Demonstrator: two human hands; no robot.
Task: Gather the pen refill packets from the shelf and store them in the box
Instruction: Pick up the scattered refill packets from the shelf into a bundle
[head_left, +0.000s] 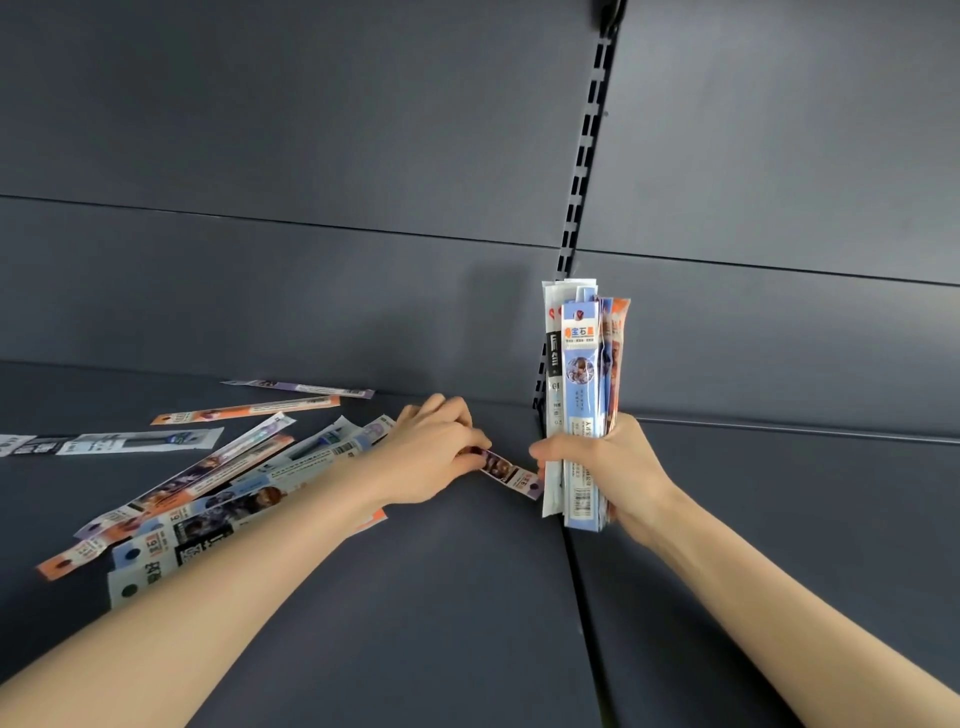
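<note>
My right hand grips an upright bundle of pen refill packets, blue, white and orange, near the shelf's upright rail. My left hand lies on the shelf, fingers pinched on one purple packet whose free end reaches the bundle. Several loose packets lie scattered on the dark shelf at the left, some partly under my left forearm. No box is in view.
A dark back panel rises behind the shelf. A slotted upright rail runs up it above the bundle. A seam splits the shelf surface into two boards.
</note>
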